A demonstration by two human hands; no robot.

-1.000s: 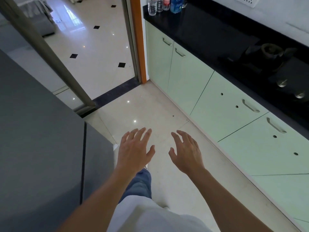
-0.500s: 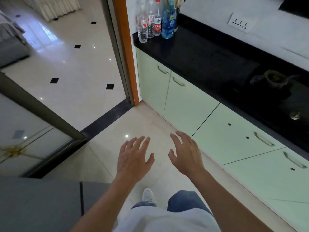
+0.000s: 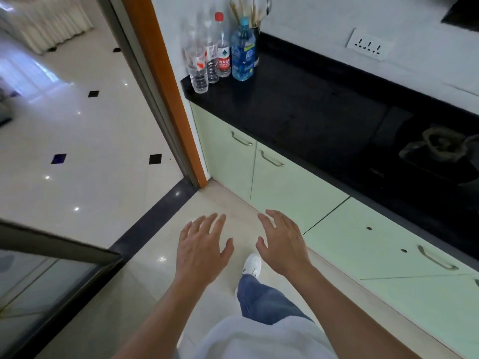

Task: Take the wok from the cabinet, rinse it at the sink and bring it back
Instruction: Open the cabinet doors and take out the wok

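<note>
Hands spread, left (image 3: pixel 201 251) beside right (image 3: pixel 283 246)

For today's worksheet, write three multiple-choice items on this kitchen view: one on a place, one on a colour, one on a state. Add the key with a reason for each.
1. Where does the blue plastic bottle stand?
A) on the floor
B) on the glossy black countertop, at its end beside the orange door frame
C) inside a drawer

2. What colour are the flat cabinet doors under the countertop?
A) pale green
B) red
C) yellow

3. How are the person's left hand and right hand?
A) both gripping a wok
B) one pulling a door handle
C) both open, holding nothing

Key: 1 B, it stands with the clear bottles at the counter's end by the frame; 2 A, every door front is pale green; 3 C, the fingers are spread and nothing is in them.
</note>
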